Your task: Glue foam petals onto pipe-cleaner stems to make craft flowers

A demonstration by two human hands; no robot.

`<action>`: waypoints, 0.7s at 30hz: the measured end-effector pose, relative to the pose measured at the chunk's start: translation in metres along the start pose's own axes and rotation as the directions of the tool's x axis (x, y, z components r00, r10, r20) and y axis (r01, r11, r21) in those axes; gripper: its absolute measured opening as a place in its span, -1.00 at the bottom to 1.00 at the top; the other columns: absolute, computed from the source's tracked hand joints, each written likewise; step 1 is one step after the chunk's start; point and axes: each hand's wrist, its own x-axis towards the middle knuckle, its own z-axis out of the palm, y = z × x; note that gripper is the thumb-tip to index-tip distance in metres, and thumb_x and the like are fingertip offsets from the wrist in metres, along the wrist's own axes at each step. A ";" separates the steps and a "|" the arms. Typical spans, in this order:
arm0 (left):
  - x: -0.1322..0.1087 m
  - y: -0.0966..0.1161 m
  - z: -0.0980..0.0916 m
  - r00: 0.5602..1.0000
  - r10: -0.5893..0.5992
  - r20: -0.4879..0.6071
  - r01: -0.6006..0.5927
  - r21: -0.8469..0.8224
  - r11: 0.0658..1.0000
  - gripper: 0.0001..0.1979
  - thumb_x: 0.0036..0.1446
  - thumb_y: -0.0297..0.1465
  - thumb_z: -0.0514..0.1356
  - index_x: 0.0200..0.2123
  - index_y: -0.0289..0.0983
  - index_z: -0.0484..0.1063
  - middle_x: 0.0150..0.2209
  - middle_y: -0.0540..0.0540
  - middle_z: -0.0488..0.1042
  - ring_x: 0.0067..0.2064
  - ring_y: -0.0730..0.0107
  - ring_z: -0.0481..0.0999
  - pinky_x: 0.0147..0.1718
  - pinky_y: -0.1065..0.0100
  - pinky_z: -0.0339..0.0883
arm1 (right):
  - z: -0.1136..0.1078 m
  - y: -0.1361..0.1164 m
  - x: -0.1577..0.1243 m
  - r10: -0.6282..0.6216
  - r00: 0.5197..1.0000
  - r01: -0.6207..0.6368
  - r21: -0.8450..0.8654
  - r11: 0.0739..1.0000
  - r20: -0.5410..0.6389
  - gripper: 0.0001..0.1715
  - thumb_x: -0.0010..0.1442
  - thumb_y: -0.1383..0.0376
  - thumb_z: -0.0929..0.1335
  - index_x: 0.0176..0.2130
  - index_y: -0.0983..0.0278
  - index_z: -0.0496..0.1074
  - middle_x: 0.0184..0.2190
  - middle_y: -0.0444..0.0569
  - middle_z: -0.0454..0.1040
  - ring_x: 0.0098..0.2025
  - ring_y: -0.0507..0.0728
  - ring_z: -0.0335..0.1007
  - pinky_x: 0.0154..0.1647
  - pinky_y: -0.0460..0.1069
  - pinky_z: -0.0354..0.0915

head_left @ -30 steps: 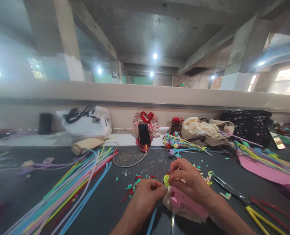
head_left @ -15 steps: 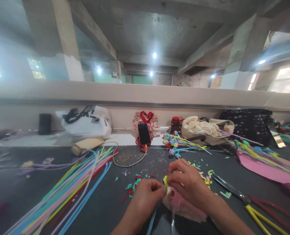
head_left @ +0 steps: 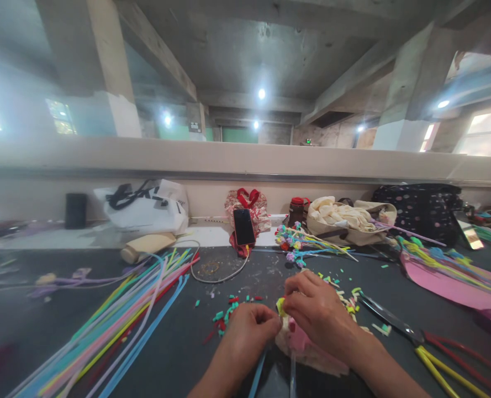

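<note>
My left hand (head_left: 245, 336) is curled into a pinch at the near middle of the dark table (head_left: 174, 354), and a blue strip (head_left: 257, 377) runs down from under it. My right hand (head_left: 317, 315) is closed just to its right, the fingertips meeting the left ones on a small yellow-green curled piece (head_left: 280, 305). Under my right hand lies a pink object (head_left: 297, 340) on a pale cloth. Small coloured scraps (head_left: 228, 312) are scattered just beyond my hands.
A fan of long coloured strips (head_left: 116, 315) lies to the left. Scissors (head_left: 388, 319) and red and yellow strips (head_left: 448, 367) lie to the right, near a pink sheet (head_left: 448, 287). A phone (head_left: 244, 226), a jar (head_left: 297, 211), bags (head_left: 146, 207) and finished flower stems (head_left: 299, 243) line the back.
My right hand has shifted slightly down and left over the pink object, covering more of it. My left hand has stayed in place.
</note>
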 end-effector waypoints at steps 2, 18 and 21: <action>0.001 -0.002 0.000 1.000 -0.003 -0.013 0.003 -0.011 1.000 -0.84 -0.20 -0.39 0.08 -0.70 -0.34 0.34 -0.70 0.07 0.26 -0.58 0.52 0.18 -0.59 0.47 -0.03 | 0.001 0.001 0.000 -0.001 1.000 0.001 0.003 1.000 -0.002 -0.83 0.07 0.44 0.27 -0.48 0.26 0.40 -0.37 -0.06 0.36 -0.35 0.06 0.17 -0.37 -0.04 0.12; -0.004 0.008 -0.009 0.981 -0.134 0.140 0.194 -0.709 0.678 -0.74 -0.23 -0.27 0.27 -0.60 -0.34 0.31 -0.75 0.13 0.23 -0.78 0.77 -0.01 -0.78 0.59 -0.25 | -0.006 0.003 0.002 0.445 0.891 -0.343 0.514 0.786 -0.086 -0.80 0.10 0.34 0.24 -0.27 0.24 0.42 -0.35 -0.04 0.41 -0.29 0.08 0.33 -0.30 -0.06 0.23; -0.003 0.005 -0.012 0.978 -0.132 0.160 0.207 -0.727 0.654 -0.75 -0.22 -0.28 0.27 -0.56 -0.35 0.35 -0.73 0.12 0.23 -0.77 0.77 0.02 -0.78 0.59 -0.22 | -0.003 -0.002 0.004 0.431 0.901 -0.352 0.504 0.789 -0.046 -0.82 0.09 0.35 0.25 -0.32 0.26 0.43 -0.44 -0.07 0.41 -0.37 0.06 0.32 -0.37 -0.09 0.20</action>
